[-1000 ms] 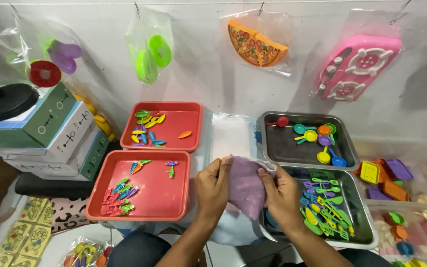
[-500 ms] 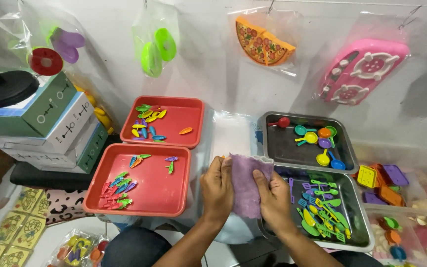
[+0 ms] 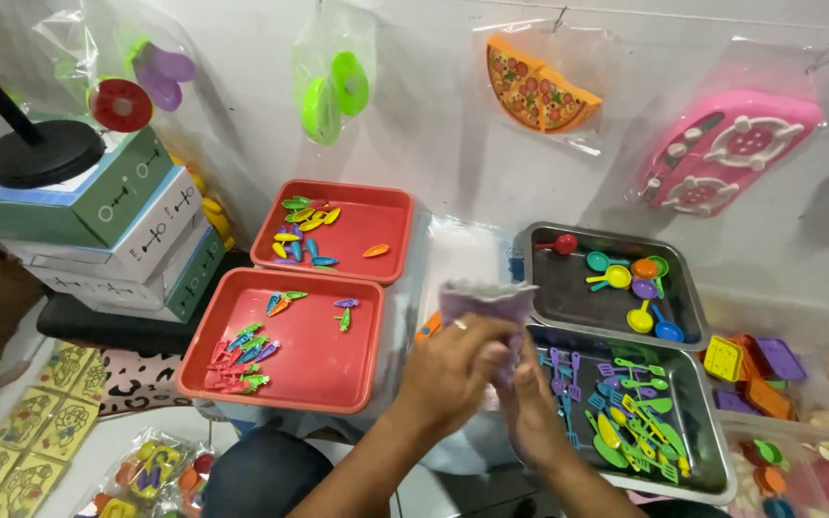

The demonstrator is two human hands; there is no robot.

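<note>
Two hands meet low in the middle, both gripping a purple pouch [image 3: 486, 305] held upright above the gap between trays. Left hand [image 3: 453, 369] clasps its lower front, right hand [image 3: 530, 408] pinches it from behind. Just right, near steel tray [image 3: 712, 451] full of small coloured toy utensils. Left, near red tray [image 3: 338, 379] with tiny pieces along its left edge. Beyond, far steel tray [image 3: 568, 297] holds toy pans; far red tray [image 3: 376, 216] holds pieces at its left corner. Stacked boxes [image 3: 127, 240] far left. Bagged toys, including a pizza toy [image 3: 539, 91], hang on the wall.
</note>
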